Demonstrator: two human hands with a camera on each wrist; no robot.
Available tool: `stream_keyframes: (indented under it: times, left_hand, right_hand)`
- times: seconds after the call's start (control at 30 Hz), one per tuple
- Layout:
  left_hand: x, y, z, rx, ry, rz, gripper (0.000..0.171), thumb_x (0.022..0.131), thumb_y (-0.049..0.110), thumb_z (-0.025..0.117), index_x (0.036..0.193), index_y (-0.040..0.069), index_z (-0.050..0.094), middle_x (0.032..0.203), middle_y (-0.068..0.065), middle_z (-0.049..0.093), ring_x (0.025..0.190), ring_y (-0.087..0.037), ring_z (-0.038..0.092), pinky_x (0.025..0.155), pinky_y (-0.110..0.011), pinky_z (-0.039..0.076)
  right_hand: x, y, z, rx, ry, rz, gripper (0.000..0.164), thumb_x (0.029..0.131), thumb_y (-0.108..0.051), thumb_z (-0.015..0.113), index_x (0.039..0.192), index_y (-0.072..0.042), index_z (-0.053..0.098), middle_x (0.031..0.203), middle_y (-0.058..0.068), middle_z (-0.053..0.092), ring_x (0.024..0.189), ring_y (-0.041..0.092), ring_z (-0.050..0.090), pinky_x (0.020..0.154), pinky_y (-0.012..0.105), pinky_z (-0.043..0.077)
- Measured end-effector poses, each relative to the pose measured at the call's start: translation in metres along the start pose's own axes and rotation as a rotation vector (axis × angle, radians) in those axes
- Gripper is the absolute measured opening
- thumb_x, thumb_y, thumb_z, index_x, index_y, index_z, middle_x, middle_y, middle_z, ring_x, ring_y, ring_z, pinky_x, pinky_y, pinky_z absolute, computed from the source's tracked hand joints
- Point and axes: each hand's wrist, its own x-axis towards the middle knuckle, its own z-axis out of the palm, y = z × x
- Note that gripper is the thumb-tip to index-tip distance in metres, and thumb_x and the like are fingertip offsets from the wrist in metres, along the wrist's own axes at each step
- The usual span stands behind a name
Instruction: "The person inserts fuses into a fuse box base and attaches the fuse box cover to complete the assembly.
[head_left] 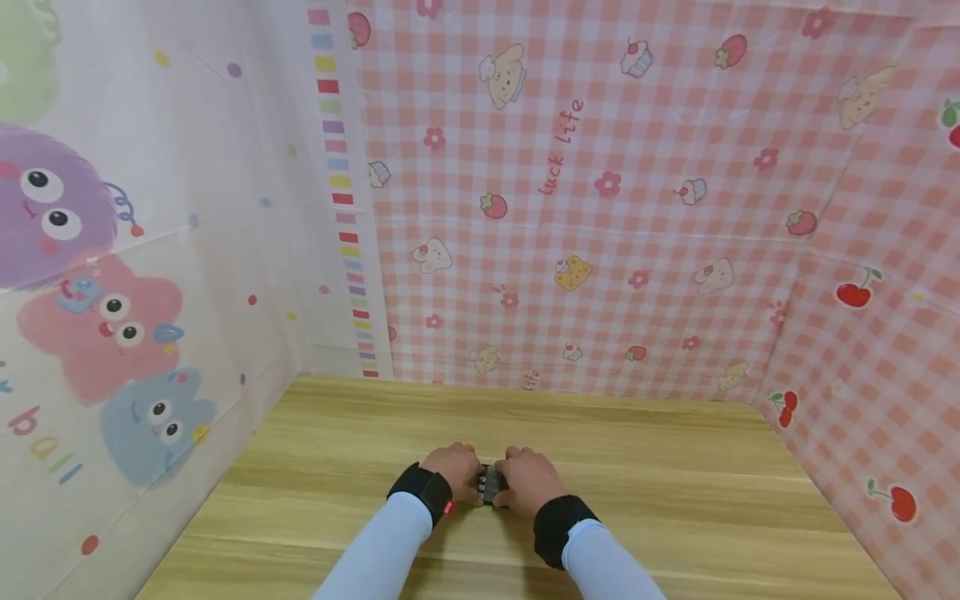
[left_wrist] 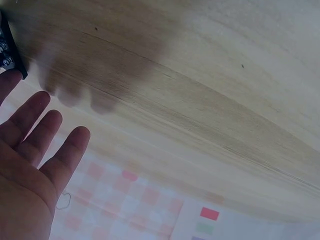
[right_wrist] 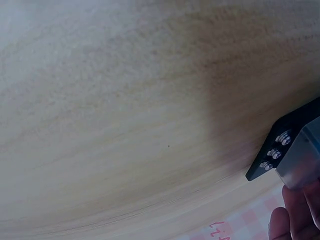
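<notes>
A small terminal block (head_left: 492,483) lies between my two hands at the middle of the table. It has a black base with a row of three metal screws (right_wrist: 276,151) and a smooth grey cover (right_wrist: 300,162). My left hand (head_left: 456,473) pinches the screw side of its base with thumb and index finger; in the left wrist view the other left fingers (left_wrist: 70,154) extend free of it. On the opposite side, my right hand (head_left: 531,480) grips the grey cover between thumb and fingers. The right thumb is out of sight in the right wrist view.
A wood-grain table (head_left: 675,467) spreads around both hands. Behind it hangs a pink checked cloth (head_left: 600,225), with a white cartoon-print cloth (head_left: 247,208) at the left and more checked cloth (head_left: 885,358) at the right.
</notes>
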Motion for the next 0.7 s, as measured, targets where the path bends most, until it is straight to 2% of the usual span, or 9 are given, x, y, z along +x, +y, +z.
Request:
stream_keyframes:
  times: [0.7]
  left_hand:
    - [0.0004, -0.0044, 0.0047, -0.016, 0.007, 0.009, 0.033, 0.074, 0.042, 0.086, 0.097, 0.02, 0.078, 0.08, 0.006, 0.055, 0.077, -0.013, 0.051, 0.068, -0.031, 0.048]
  right_hand:
    - [0.006, 0.0037, 0.0025, -0.033, -0.034, -0.014, 0.039, 0.076, -0.043, 0.084, 0.101, -0.014, 0.074, 0.081, -0.001, 0.054, 0.074, 0.019, 0.055, 0.067, 0.038, 0.044]
